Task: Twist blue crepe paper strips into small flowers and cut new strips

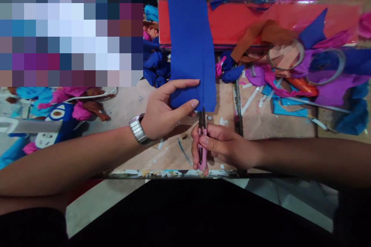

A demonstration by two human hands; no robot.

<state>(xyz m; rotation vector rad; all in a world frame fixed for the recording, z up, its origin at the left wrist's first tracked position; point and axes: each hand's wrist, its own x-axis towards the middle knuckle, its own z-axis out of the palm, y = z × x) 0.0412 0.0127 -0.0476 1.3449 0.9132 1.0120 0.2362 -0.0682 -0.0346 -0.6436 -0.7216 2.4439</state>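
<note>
A long strip of blue fabric [189, 34] runs down the middle of the view, its lower end near the table's front. My left hand [171, 104], with a metal watch on the wrist, pinches that lower end between fingers and thumb. My right hand [217, 144] is closed around small pink snips [204, 150]. The dark blades point away from me and meet the lower edge of the fabric, close to my left thumb. A thin slit or fold line runs up the fabric from the blades.
Behind the fabric lies a red sheet in clear wrapping [246, 25]. Tape rolls [301, 54], orange, purple and blue scraps crowd the right. At left are a blue item with an eye design [55, 123] and crumpled scraps. The table's front edge [174, 173] holds paper bits.
</note>
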